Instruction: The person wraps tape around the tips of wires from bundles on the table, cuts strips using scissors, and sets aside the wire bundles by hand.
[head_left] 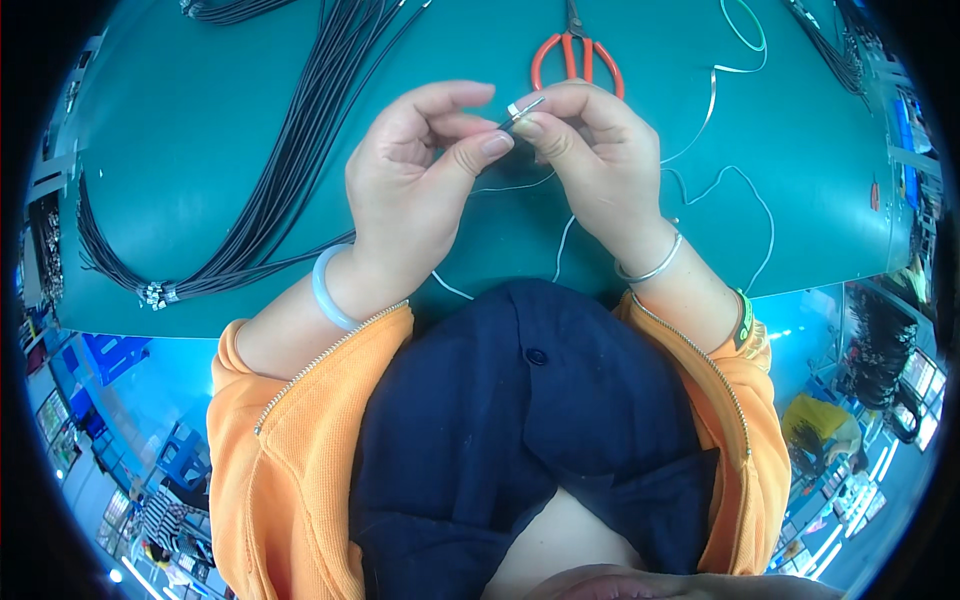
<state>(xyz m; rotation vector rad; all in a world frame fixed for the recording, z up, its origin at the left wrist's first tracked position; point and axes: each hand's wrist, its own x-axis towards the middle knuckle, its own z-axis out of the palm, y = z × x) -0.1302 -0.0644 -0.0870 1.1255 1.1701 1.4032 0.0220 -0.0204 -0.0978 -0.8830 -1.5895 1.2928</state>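
1. The left hand (420, 170) is raised above the teal-topped desk (200, 150), near the picture's centre toward 12 o'clock; its thumb and curled fingers are pinched narrow on the end of a thin black cord (510, 122).
2. The right hand (590, 160) meets it fingertip to fingertip, closed on a small silver metal clasp (522, 108) that sits at the cord's tip, right at the point where both hands touch.
3. A thin whitish wire (740, 190) trails from under the hands and loops over the desk toward 3 o'clock.
4. A pair of scissors with red loop handles (577, 60) lies flat at 12 o'clock, just beyond the right hand's knuckles and apart from them.
5. A long bundle of black cords (300, 140) runs from 12 o'clock down to 9 o'clock, where its ends are gathered in a cluster of small silver metal caps (157, 293).
6. A pale green loop of thin wire (745, 25) rests at 1 o'clock near the desk's far edge.
7. The left wrist wears a pale, translucent bangle (330, 290); the right wrist wears a slim silver bangle (650, 268).
8. Orange zip-up sleeves (290, 420) and a dark navy garment with one button (520, 410) fill the 6 o'clock area.
9. No package, label or sign can be made out clearly on the desk.
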